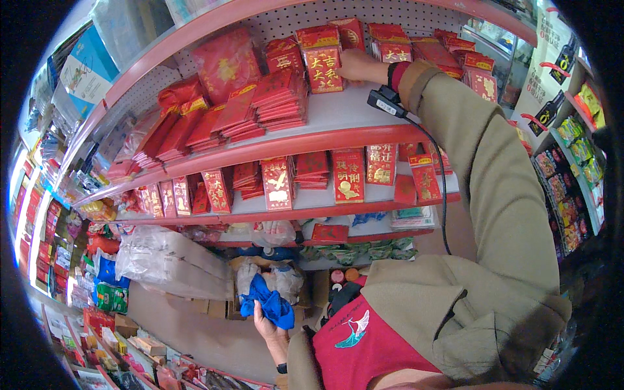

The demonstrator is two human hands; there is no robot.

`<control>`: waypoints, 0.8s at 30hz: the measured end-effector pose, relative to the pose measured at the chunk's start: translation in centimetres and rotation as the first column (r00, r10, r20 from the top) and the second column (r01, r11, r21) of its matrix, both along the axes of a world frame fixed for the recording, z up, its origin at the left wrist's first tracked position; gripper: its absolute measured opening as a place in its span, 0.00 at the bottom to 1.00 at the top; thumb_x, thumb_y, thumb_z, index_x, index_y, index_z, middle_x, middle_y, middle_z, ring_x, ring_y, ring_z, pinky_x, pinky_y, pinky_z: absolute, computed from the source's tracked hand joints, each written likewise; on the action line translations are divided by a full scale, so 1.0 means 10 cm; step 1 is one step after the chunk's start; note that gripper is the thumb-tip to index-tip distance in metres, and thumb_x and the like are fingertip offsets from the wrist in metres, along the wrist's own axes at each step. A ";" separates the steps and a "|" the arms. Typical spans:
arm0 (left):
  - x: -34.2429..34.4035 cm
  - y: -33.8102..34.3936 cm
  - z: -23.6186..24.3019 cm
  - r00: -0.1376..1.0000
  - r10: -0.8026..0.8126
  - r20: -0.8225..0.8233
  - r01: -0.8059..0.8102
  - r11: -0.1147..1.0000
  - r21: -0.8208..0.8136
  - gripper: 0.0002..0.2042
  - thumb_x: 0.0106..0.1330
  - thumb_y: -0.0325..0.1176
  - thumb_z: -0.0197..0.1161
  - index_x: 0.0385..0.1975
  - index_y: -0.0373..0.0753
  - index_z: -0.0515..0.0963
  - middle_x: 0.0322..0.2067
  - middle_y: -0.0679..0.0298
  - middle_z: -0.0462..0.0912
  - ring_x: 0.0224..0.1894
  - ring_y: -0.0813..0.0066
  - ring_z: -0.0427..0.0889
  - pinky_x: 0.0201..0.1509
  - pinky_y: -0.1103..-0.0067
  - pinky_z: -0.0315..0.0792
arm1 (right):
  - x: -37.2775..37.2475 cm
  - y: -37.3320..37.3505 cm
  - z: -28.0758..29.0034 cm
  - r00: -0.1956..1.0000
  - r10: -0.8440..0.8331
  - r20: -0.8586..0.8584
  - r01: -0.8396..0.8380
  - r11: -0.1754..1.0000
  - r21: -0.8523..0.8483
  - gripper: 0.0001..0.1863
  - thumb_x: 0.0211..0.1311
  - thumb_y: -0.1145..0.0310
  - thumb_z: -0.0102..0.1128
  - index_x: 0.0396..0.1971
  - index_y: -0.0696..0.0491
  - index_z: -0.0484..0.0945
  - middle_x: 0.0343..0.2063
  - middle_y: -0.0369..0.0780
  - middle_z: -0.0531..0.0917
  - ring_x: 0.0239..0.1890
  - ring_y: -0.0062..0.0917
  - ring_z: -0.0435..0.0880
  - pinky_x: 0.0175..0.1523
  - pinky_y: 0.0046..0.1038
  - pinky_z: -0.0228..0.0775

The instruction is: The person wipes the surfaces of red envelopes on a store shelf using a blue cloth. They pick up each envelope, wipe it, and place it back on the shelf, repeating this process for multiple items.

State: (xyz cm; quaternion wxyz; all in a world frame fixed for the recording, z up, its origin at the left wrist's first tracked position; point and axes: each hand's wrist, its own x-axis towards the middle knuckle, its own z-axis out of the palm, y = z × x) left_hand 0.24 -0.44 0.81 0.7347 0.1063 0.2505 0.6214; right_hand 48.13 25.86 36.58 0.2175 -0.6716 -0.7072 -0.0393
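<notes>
My right hand [362,65] reaches to the upper shelf, its fingers closed at the right edge of an upright pack of red envelopes [324,71] with gold print. Part of those fingers is hidden by the pack. Low down near my body, my left hand [270,326] grips a crumpled blue cloth [268,303]. Flat stacks of red envelopes [281,97] lie to the left of the upright pack, and a large plastic-wrapped red packet [226,65] leans behind them. More red envelope packs [478,62] stand to the right of my right arm.
A lower shelf [305,213] holds several upright red envelope packs [278,185]. Beneath are an open cardboard box [237,266] with plastic bags and a long plastic-wrapped bundle [172,260]. Snack packets [572,133] fill a rack at right. A black cable [444,195] hangs from my right wrist.
</notes>
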 end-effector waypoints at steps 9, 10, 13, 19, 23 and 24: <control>-0.05 -0.02 -0.06 1.000 -0.031 -0.004 0.031 1.000 -0.002 0.16 0.72 0.43 0.52 0.50 0.42 0.76 0.42 0.61 0.84 0.39 0.64 0.83 0.46 0.69 0.78 | 0.19 0.13 -0.05 0.998 -0.069 -0.001 0.067 0.978 -0.195 0.22 0.61 0.57 0.58 0.19 0.63 0.79 0.17 0.45 0.83 0.15 0.29 0.83 0.20 0.32 0.75; -0.05 -0.01 -0.07 1.000 -0.026 0.004 0.026 1.000 -0.017 0.16 0.72 0.43 0.52 0.51 0.42 0.76 0.42 0.61 0.84 0.39 0.64 0.83 0.46 0.69 0.78 | 0.24 0.15 -0.06 0.997 -0.073 -0.029 0.065 0.978 -0.199 0.22 0.59 0.57 0.59 0.19 0.63 0.79 0.18 0.46 0.83 0.13 0.29 0.81 0.18 0.32 0.74; -0.03 0.00 -0.07 0.999 -0.048 0.003 0.048 0.999 -0.001 0.16 0.72 0.43 0.53 0.50 0.42 0.76 0.42 0.60 0.84 0.39 0.63 0.83 0.46 0.69 0.78 | 0.47 0.17 -0.01 0.993 -0.093 -0.066 0.080 0.980 -0.180 0.21 0.57 0.57 0.59 0.20 0.63 0.80 0.19 0.47 0.83 0.15 0.31 0.82 0.19 0.34 0.74; 0.05 0.01 -0.05 0.995 -0.101 -0.014 0.101 0.995 -0.024 0.16 0.72 0.44 0.53 0.51 0.41 0.76 0.42 0.60 0.84 0.40 0.64 0.84 0.47 0.70 0.78 | 1.19 -0.06 0.28 0.904 -0.232 0.358 0.199 0.972 0.126 0.15 0.60 0.60 0.55 0.26 0.57 0.82 0.19 0.46 0.83 0.24 0.39 0.85 0.33 0.40 0.77; 0.12 0.05 -0.05 0.988 -0.015 -0.153 0.000 0.995 -0.099 0.17 0.72 0.44 0.53 0.52 0.41 0.76 0.43 0.60 0.84 0.40 0.64 0.83 0.47 0.70 0.78 | 1.62 -0.23 0.31 0.846 -0.290 0.448 0.205 0.952 0.229 0.13 0.57 0.63 0.55 0.35 0.56 0.82 0.31 0.50 0.85 0.37 0.45 0.85 0.44 0.43 0.76; 0.13 0.06 -0.04 0.990 -0.028 -0.136 0.011 0.993 -0.118 0.17 0.72 0.44 0.53 0.52 0.41 0.76 0.43 0.60 0.84 0.40 0.64 0.83 0.47 0.70 0.78 | 1.66 -0.22 0.32 0.843 -0.364 0.397 0.338 0.931 0.137 0.16 0.57 0.64 0.55 0.45 0.53 0.81 0.41 0.51 0.83 0.46 0.44 0.83 0.49 0.43 0.75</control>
